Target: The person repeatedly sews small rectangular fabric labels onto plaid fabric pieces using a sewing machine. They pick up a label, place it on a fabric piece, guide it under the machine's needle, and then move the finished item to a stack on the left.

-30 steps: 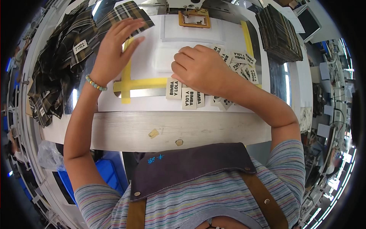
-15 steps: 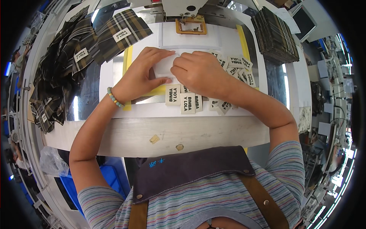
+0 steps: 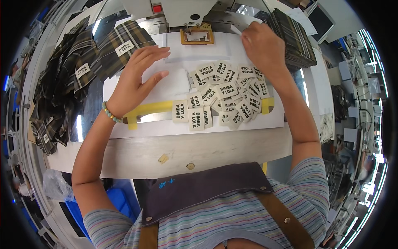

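My left hand point(image 3: 145, 76) is open, thumb and fingers apart, over the white board point(image 3: 124, 93) beside a stack of small white sheets point(image 3: 178, 81). At the far right my right hand point(image 3: 265, 45) is closed with its fingers curled, next to a stack of folded plaid fabric point(image 3: 292, 39). A white edge point(image 3: 235, 30) shows by its fingertips; whether the fingers grip it I cannot tell. Many cream printed labels point(image 3: 227, 89) lie heaped between my hands, several more lined up at the heap's near left.
A sewing machine head point(image 3: 188, 10) with a yellow-brown clamp frame point(image 3: 197, 36) stands at the far middle. Plaid pieces bearing labels point(image 3: 126, 37) lie at the left. Yellow tape point(image 3: 151, 108) edges the board. A blue bin point(image 3: 120, 201) sits below the table.
My right hand has moved from the white sheets to the far right, beside the folded fabric. My left hand has drawn back left and opened wider. The label heap is now uncovered.
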`<state>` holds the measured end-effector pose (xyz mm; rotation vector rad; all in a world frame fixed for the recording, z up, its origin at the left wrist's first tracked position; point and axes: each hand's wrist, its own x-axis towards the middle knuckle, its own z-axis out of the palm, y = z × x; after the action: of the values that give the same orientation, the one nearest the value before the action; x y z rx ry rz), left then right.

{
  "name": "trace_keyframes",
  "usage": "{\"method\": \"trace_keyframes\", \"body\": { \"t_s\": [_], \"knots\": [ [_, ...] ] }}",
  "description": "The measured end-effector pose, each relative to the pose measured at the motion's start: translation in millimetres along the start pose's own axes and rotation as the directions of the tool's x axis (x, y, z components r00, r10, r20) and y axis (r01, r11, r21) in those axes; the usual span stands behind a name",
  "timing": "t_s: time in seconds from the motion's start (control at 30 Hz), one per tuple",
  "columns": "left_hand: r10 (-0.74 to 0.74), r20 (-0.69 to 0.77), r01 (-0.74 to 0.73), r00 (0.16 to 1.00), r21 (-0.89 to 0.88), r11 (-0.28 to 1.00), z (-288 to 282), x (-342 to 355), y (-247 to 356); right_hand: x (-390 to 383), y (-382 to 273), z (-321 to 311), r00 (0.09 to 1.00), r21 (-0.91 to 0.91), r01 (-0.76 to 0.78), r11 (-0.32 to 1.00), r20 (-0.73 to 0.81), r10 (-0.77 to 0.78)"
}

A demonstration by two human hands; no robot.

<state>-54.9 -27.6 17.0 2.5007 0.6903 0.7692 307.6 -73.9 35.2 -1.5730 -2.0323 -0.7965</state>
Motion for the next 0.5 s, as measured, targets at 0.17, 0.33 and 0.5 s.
{"method": "trace_keyframes", "body": {
  "t_s": [0.17, 0.33, 0.5],
  "knots": [
    [0.056, 0.125, -0.068, 0.991, 0.098, 0.993, 15.2, 19.6, 5.5, -13.6, -20.8, 24.8, 0.964, 0.087, 0.204, 0.975, 0.157, -0.216],
    [0.076, 0.197, -0.126, 0.977, 0.251, 0.960, 37.4, 29.2, 11.1, -4.4, -45.6, 38.4, 0.930, 0.127, 0.359, 0.925, 0.037, -0.366],
    [0.045, 0.232, -0.119, 0.972, 0.316, 0.941, 39.4, 30.6, 10.1, 2.5, -56.0, 50.3, 0.897, 0.090, 0.442, 0.893, -0.010, -0.443]
  ]
}}
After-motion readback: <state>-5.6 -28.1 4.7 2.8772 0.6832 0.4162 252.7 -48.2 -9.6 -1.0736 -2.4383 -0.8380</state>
